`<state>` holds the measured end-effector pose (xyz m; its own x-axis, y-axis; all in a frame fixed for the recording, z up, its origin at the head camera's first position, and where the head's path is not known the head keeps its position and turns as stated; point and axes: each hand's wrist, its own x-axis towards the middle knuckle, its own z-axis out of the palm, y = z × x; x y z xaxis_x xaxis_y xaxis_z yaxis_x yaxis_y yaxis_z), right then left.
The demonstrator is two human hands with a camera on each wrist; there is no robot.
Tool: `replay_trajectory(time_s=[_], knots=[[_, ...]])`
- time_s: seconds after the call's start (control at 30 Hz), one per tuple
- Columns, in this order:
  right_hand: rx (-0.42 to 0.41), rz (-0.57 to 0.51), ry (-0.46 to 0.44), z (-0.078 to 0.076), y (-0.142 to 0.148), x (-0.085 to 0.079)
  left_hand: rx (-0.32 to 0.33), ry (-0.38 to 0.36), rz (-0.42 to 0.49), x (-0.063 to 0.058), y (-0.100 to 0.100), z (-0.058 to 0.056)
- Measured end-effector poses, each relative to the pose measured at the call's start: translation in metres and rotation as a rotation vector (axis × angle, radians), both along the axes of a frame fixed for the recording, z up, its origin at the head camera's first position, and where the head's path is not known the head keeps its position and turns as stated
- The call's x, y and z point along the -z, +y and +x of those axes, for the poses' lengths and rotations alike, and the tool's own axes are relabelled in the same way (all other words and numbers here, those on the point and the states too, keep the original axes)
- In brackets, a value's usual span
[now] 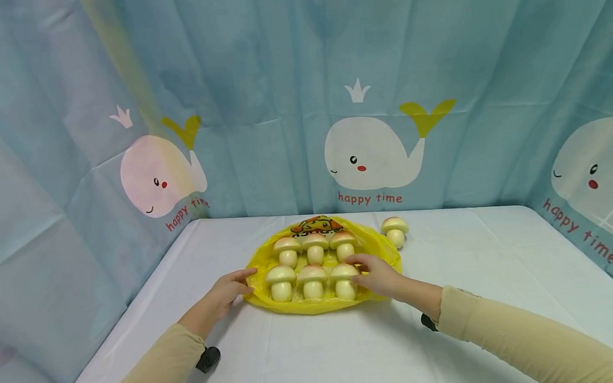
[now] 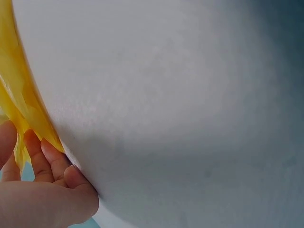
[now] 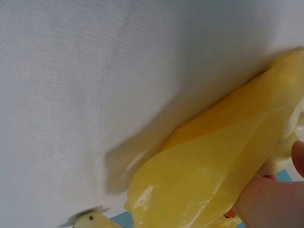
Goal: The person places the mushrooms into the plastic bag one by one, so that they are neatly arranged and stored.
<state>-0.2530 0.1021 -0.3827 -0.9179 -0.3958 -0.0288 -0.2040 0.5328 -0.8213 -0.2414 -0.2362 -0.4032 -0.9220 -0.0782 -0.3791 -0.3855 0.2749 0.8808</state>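
A yellow plastic bag [image 1: 312,308] lies spread on the table, its rim turned up around two rows of toy mushrooms. Three sit in the back row, with a back mushroom [image 1: 315,252] in the middle; three stand in front, all stems down. My left hand [image 1: 224,295] holds the bag's left rim between thumb and fingers, and the yellow film [image 2: 23,99] runs to the fingertips in the left wrist view. Over the bag's right side reaches my right hand [image 1: 381,277], thumb and fingers at the front right mushroom [image 1: 345,290]. The bag's side [image 3: 199,175] partly hides that hand in the right wrist view.
One more mushroom [image 1: 395,239] stands outside the bag at the back right. A white cloth covers the table [image 1: 498,274]. Behind it hangs a blue curtain [image 1: 282,129] with printed whales, and it also closes off the left and right sides.
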Motion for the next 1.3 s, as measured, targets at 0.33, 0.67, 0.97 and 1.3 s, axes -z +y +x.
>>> replay_trajectory(time_s=[0.33, 0.67, 0.97, 1.3], knots=[[0.012, 0.017, -0.004, 0.001, -0.003, -0.002, 0.009, 0.001, 0.006, -0.003, 0.000, 0.002], [0.013, 0.016, 0.001, 0.000, -0.003, -0.003, 0.012, 0.001, 0.009, -0.002, -0.001, 0.001], [0.030, -0.050, -0.021, -0.001, 0.008, -0.009, 0.009, -0.003, 0.006, -0.002, -0.001, 0.001], [0.152, -0.163, 0.170, -0.016, 0.041, -0.026, 0.007, -0.011, -0.005, -0.004, 0.000, 0.001]])
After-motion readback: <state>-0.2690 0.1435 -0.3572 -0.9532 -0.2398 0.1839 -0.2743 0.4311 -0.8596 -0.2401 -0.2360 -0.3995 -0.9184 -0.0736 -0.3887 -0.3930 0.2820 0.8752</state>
